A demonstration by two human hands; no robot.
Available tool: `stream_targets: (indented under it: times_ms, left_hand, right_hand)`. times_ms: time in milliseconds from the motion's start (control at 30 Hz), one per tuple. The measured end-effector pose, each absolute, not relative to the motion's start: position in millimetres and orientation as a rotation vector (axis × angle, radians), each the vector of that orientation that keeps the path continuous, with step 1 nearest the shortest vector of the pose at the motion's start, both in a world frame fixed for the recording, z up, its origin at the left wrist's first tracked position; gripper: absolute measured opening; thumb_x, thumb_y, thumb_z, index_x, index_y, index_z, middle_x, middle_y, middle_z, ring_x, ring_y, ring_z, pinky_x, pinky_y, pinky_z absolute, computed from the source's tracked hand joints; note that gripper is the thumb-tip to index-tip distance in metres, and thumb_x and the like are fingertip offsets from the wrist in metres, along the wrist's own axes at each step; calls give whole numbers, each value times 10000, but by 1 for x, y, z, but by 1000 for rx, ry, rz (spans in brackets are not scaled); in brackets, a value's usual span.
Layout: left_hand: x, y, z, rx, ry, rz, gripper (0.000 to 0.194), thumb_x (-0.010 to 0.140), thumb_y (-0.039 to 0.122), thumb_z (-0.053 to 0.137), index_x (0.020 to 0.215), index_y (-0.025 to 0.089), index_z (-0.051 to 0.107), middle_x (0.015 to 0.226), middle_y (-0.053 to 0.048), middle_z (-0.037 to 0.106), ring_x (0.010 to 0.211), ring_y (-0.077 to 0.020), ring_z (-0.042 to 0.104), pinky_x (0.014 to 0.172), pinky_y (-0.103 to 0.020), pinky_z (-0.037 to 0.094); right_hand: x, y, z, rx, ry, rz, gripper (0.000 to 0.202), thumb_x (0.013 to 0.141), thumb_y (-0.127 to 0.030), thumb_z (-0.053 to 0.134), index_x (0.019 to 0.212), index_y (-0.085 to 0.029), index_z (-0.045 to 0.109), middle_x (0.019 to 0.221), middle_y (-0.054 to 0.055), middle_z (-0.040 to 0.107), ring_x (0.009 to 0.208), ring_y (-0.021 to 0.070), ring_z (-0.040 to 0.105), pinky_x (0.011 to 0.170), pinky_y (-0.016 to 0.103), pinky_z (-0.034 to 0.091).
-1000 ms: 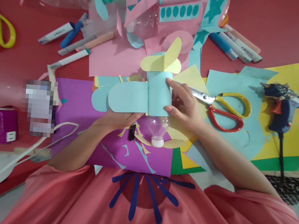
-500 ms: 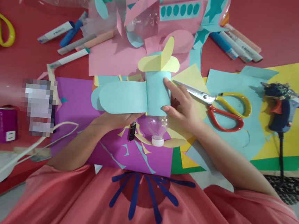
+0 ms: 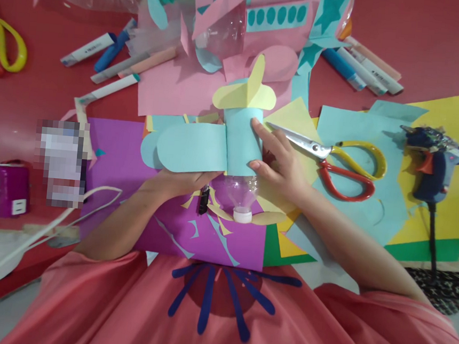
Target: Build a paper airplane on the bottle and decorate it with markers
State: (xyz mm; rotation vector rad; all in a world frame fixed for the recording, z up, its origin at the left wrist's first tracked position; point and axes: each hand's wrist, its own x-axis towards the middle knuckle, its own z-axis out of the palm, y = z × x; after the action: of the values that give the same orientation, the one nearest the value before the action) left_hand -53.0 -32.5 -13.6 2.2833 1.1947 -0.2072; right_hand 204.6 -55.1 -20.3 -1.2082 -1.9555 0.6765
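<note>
A toy plane made from a small plastic bottle [image 3: 240, 192] lies in front of me, its body wrapped in light blue paper [image 3: 243, 141]. A rounded blue paper wing [image 3: 191, 146] sticks out on its left side. Yellow paper tail fins [image 3: 244, 95] top the far end, and yellow paper blades [image 3: 266, 218] flank the white cap [image 3: 242, 215]. My left hand [image 3: 182, 183] supports the wing from below near its root, fingers partly hidden. My right hand [image 3: 280, 163] grips the body's right side, with two fingertips pressing the blue paper.
Scissors [image 3: 328, 151] lie right of the plane, with a glue gun [image 3: 434, 166] farther right. Purple paper [image 3: 108, 183], scraps and a black-capped pen [image 3: 203, 199] lie beneath. Markers [image 3: 108, 89] are scattered behind. A pink-papered bottle craft [image 3: 273, 34], phone [image 3: 62, 163] and purple power adapter [image 3: 3, 189] surround these.
Both hands keep their hold on the plane. The left wing's outer end has shifted slightly right and up; the whole view has moved a little. Nothing has been let go.
</note>
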Motion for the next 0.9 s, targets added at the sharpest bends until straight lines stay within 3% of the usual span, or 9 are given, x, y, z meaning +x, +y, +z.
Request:
stream_targets:
  times_ms: [100, 267, 400, 600, 700, 900]
  left_hand:
    - [-47, -29, -12, 2331, 1031, -196, 554, 999, 330, 133, 1425, 388, 482, 1372, 72, 627, 1401, -155, 469, 1168, -327, 432]
    - [-38, -25, 2, 2333, 1029, -145, 543, 960, 415, 248, 1482, 369, 387, 1409, 80, 597, 1414, -154, 454, 1125, -311, 468]
    - [-37, -26, 13, 2162, 1067, -74, 595, 955, 525, 232, 1431, 262, 474, 1390, -11, 620, 1445, -220, 416, 1221, -383, 336]
    - [-39, -23, 12, 1962, 1055, -90, 844, 862, 780, 200, 1478, 238, 397, 1522, -32, 487, 1470, -233, 368, 1246, -370, 254]
    - [-40, -23, 12, 1915, 1072, -99, 838, 849, 815, 193, 1456, 285, 423, 1491, -8, 525, 1449, -222, 401, 1222, -360, 302]
    - [-37, -26, 19, 1904, 1099, -96, 713, 897, 733, 242, 1392, 289, 500, 1346, -8, 647, 1419, -226, 440, 1201, -370, 335]
  right_hand:
    - [205, -56, -22, -1229, -1934, 696, 643, 944, -667, 370, 1493, -333, 399, 860, 45, 496, 717, 190, 523, 637, 395, 571]
    - [204, -56, -23, -1223, -1853, 685, 580, 950, -619, 432, 1448, -323, 435, 941, 53, 535, 729, 164, 507, 592, 320, 545]
    - [204, -57, -22, -1196, -1868, 672, 583, 943, -626, 442, 1438, -318, 444, 956, 47, 540, 735, 157, 507, 603, 311, 536]
    - [206, -57, -20, -1168, -1904, 707, 658, 914, -659, 472, 1472, -313, 421, 939, 47, 531, 712, 157, 484, 601, 332, 535]
    - [206, -57, -19, -1183, -1911, 729, 669, 910, -669, 469, 1476, -316, 420, 941, 48, 524, 709, 157, 481, 603, 341, 541]
    - [206, -57, -18, -1186, -1907, 746, 671, 907, -667, 473, 1474, -311, 432, 907, 46, 511, 707, 164, 475, 621, 351, 556]
